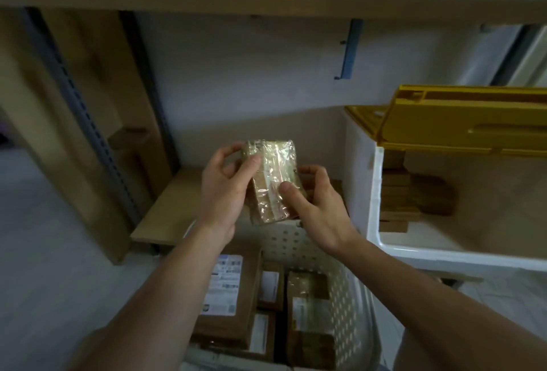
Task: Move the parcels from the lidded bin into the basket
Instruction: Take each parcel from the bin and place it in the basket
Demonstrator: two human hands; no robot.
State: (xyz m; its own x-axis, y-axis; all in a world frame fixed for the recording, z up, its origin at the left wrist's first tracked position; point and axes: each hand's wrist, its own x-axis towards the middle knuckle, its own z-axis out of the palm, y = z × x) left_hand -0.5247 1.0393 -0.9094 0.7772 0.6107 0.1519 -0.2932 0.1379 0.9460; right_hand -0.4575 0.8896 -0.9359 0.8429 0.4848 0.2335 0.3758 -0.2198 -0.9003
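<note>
Already parcels point(233, 290) fill basket point(349, 305); bin point(373, 193) holds boxes point(396, 193).

Both hands point(263, 190) raised (fingers curled).

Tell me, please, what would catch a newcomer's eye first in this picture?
First, the tape-wrapped parcel at the centre, gripped by the left hand and the right hand above the white perforated basket, which already holds several cardboard parcels. Next, the yellow lid standing raised on the white bin at the right, with more boxes inside.
</note>
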